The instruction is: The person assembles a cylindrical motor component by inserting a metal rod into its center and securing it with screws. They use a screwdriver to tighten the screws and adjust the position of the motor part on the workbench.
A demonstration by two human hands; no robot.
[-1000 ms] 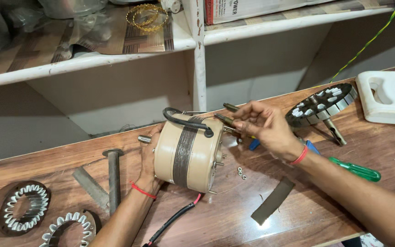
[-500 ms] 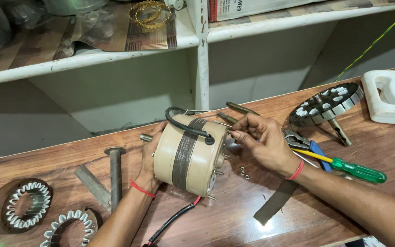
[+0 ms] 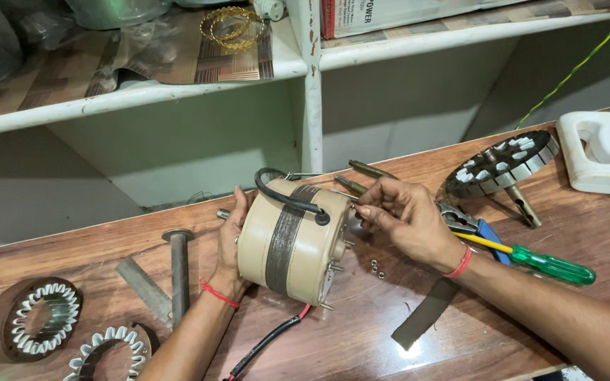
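Wooden table (image 3: 361, 339) under white shelving. Beige motor housing (image 3: 287, 243) stands on edge at centre, left hand (image 3: 229, 240) cupped on its 9 o'clock side. Right hand (image 3: 407, 222) pinches a thin rod (image 3: 344, 194) at its 2 o'clock rim. Risks: housing rolling; loose nuts (image 3: 376, 269) at 4 o'clock scattering if knocked.

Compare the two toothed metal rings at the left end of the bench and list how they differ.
The farther ring lies whole in view inside a dark brown outer band; the nearer ring is cut off by the picture's lower edge and shows only a partial dark rim. The farther ring is nearer the bench's left end. Both lie flat with pale teeth pointing inward, untouched by either hand.
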